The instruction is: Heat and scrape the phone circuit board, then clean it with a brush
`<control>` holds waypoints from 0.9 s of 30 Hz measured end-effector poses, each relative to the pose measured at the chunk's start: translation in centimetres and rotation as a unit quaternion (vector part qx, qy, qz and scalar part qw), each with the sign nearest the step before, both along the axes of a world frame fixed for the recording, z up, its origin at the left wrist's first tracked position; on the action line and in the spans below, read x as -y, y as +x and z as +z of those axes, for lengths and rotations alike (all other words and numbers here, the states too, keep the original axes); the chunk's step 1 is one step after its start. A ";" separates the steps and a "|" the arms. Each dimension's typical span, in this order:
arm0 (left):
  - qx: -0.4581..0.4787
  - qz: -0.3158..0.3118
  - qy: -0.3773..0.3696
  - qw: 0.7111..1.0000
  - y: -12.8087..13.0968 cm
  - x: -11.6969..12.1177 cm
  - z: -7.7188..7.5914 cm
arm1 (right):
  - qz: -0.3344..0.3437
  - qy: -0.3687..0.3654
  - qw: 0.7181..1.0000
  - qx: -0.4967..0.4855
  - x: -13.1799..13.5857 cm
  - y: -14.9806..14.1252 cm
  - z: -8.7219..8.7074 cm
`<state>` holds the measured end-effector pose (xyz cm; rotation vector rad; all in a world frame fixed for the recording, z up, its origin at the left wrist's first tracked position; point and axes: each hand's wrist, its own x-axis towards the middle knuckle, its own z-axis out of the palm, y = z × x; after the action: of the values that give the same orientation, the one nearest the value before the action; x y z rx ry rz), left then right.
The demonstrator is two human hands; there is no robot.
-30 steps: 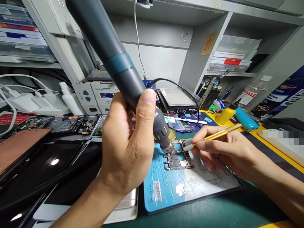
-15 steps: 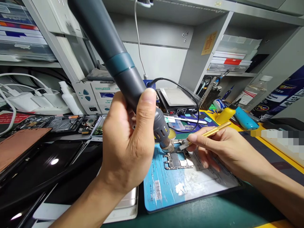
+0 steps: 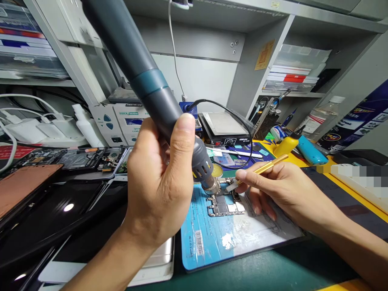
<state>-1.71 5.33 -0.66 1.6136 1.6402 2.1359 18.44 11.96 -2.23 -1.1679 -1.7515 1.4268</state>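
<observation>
My left hand (image 3: 160, 182) is wrapped round a dark grey hot air gun (image 3: 157, 97) with a teal band. Its metal nozzle points down at the upper left part of a phone circuit board (image 3: 224, 206). In my right hand (image 3: 273, 186), a gold-handled scraper knife (image 3: 266, 166) is pinched between thumb and fingers. The flat blade's tip reaches the board close beside the nozzle; whether it touches a chip I cannot tell. Under the board lies a blue and white pad (image 3: 212, 258), on which some right-hand fingers rest near its right part.
Phone screens (image 3: 60, 198) and open phone parts (image 3: 81, 159) cover the left side. Behind stand a soldering station (image 3: 121, 121) and a heating plate (image 3: 224, 125). A round tin (image 3: 216, 171) sits behind the pad. Bottles, including a yellow one (image 3: 286, 144), stand at the right.
The whole view has shifted slightly, so everything sits a little further left. Both hands keep their holds, and the nozzle and blade stay at nearly the same spot over the board.
</observation>
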 end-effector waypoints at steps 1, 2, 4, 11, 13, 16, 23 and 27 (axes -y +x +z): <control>0.000 0.001 -0.002 1.000 0.0 0.0 0.0 | 0.000 0.000 1.000 0.002 0.0 0.0 0.0; 0.000 0.003 0.000 1.000 0.0 0.0 0.0 | 0.001 0.001 1.000 0.003 0.0 0.1 0.0; -0.004 0.008 0.001 1.000 0.0 0.1 0.0 | 0.001 0.002 1.000 0.004 -0.1 0.1 -0.1; -0.020 -0.045 0.018 0.999 -0.3 -0.3 0.1 | 0.004 0.008 1.000 0.016 0.2 0.0 0.1; -0.035 -0.075 0.021 0.996 -0.4 -0.5 0.2 | 0.004 0.010 1.000 0.016 0.3 0.1 0.1; -0.041 -0.086 0.022 0.995 -0.5 -0.6 0.3 | 0.000 0.015 1.000 0.008 0.4 0.2 0.0; -0.028 -0.069 0.025 0.997 -0.4 -0.4 0.1 | -0.003 0.017 1.000 -0.004 0.2 -0.2 -0.1; -0.004 -0.010 0.007 1.000 -0.2 -0.3 -0.1 | -0.003 0.022 1.000 -0.002 0.2 -0.1 -0.2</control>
<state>-1.91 5.64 -0.77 1.6378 1.6074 2.1398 18.30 11.76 -2.41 -1.1460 -1.7667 1.3802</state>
